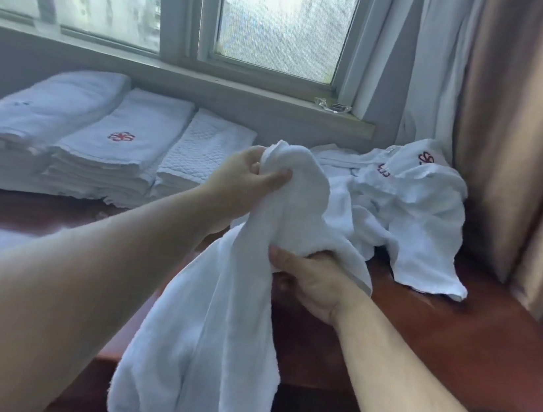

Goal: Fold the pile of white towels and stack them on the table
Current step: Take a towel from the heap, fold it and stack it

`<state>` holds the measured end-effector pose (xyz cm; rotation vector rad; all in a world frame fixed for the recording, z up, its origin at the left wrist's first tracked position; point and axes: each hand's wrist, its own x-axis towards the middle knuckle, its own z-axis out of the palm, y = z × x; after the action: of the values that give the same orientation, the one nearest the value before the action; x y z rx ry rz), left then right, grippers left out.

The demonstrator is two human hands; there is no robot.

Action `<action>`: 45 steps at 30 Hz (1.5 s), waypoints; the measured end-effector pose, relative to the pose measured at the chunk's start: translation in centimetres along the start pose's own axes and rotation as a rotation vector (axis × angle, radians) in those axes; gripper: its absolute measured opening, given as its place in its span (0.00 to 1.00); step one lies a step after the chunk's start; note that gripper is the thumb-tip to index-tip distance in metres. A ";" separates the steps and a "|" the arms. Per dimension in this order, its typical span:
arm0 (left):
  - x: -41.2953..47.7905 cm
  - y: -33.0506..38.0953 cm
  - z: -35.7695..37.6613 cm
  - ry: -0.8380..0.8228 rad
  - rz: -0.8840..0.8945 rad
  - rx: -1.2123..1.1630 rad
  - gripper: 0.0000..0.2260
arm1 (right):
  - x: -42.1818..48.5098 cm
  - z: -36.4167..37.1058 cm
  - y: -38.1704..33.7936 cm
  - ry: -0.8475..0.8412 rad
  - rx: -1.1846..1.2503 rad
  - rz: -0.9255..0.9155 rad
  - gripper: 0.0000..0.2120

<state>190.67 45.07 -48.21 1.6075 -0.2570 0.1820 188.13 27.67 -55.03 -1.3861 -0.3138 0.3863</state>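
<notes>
Towel in hand: a white terry towel, unfolded and bunched, held up in front of the window sill; its top is gathered into a rounded lump and its long lower part hangs down past the near edge of the bench.
Left hand: grips the top of the hanging towel, fingers and thumb curled tight round the bunched cloth, below the sill.
Right hand: lower and nearer the camera than the left, holds the same towel from underneath, thumb pressed on the cloth and the other fingers wrapped under it, mostly hidden by the fabric.
Loose pile: crumpled white towels lying on the bench under the right end of the sill, touching the curtain; red embroidered marks show on two of them; one corner trails toward the near side.
Folded stacks: three neat stacks side by side on the bench under the left half of the sill, touching one another; the middle one carries a red embroidered mark on top, the one closest to the pile has a waffle weave.
Bench: dark reddish wood, glossy, running along beneath the sill.
Curtains: a white sheer and a tan drape hanging at the right end of the sill.
Glass dish: small, clear, resting on the sill near its right end.
</notes>
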 end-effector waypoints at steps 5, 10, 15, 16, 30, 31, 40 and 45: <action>-1.9 -1.1 -2.1 -0.056 -0.348 -0.111 0.21 | 1.3 0.6 0.4 0.044 0.059 -0.052 0.14; -5.9 -3.2 -4.2 -0.497 -0.494 0.256 0.26 | 2.9 -0.1 0.1 0.206 0.172 -0.101 0.11; -6.3 -4.4 -3.6 -0.386 -0.353 0.246 0.07 | 3.7 -0.3 -0.8 0.286 0.301 -0.149 0.11; -6.0 -4.4 -3.6 -0.334 -0.344 0.204 0.09 | 3.8 -0.7 -1.1 0.325 0.372 -0.184 0.12; 0.2 -0.3 -4.0 0.028 -0.215 0.607 0.22 | 1.3 -3.1 -0.1 -0.025 0.191 -0.009 0.45; -0.2 -0.6 -3.6 -0.070 -0.182 0.537 0.19 | 1.3 -2.1 0.8 -0.077 0.083 0.047 0.41; -2.8 -2.2 -5.5 -0.325 -0.322 0.098 0.08 | 3.1 -0.3 2.0 0.172 0.201 -0.077 0.20; -4.6 -4.1 -5.7 -0.350 -0.532 0.025 0.14 | 3.7 0.4 0.7 0.374 0.067 -0.026 0.20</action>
<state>187.60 51.19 -53.09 1.6709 -0.0868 -0.5091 191.23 29.72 -55.70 -1.3564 -0.0105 0.1096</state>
